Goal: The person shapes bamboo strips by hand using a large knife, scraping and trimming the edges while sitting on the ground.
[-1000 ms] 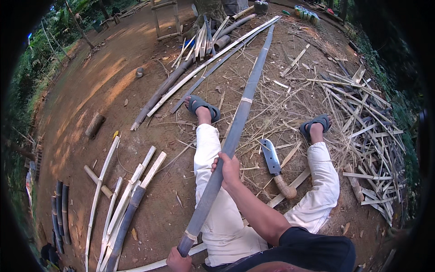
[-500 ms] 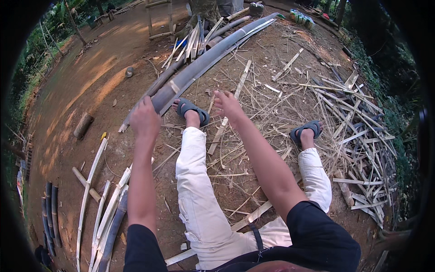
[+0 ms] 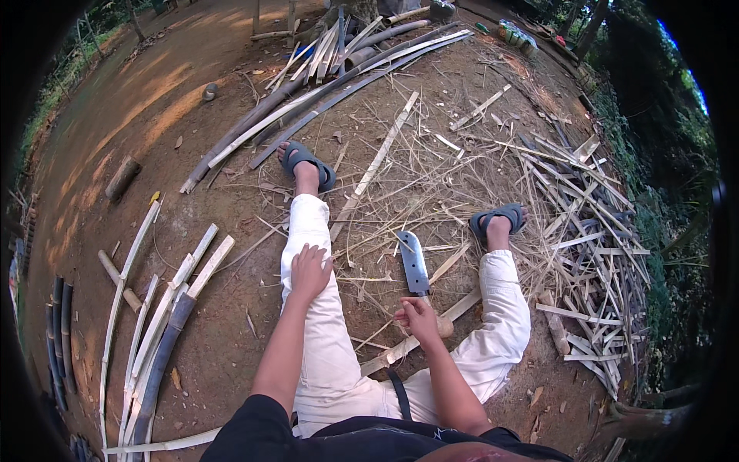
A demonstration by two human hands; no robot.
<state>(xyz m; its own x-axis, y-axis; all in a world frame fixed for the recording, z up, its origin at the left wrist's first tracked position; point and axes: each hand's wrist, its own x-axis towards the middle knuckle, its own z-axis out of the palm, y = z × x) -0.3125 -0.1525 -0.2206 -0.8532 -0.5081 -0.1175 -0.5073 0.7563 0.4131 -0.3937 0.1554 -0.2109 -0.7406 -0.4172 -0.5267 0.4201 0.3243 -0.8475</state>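
My left hand (image 3: pixel 311 273) lies on my left knee, fingers spread, holding nothing. My right hand (image 3: pixel 416 319) is between my thighs with its fingers curled at the handle of a broad-bladed chopping knife (image 3: pixel 413 262). The blade is grey with small dark holes and points away from me. Part of the handle is hidden by the hand; its rounded wooden end (image 3: pixel 445 327) shows beside the wrist. Beyond my left foot, long split bamboo lengths (image 3: pixel 358 85) lie on the ground, dark outside and pale along the cut edges.
Pale bamboo strips (image 3: pixel 156 350) lie at the left, near a short log (image 3: pixel 123 178). A large heap of split pieces (image 3: pixel 589 254) is at the right. Thin shavings (image 3: pixel 431 181) litter the ground between my sandalled feet. A bamboo slat (image 3: pixel 377 165) lies beyond my left knee.
My left hand has left the big bamboo length and come back to my knee. That bamboo now lies lower, showing pale edges. My right hand has drawn back to the knife, now visible.
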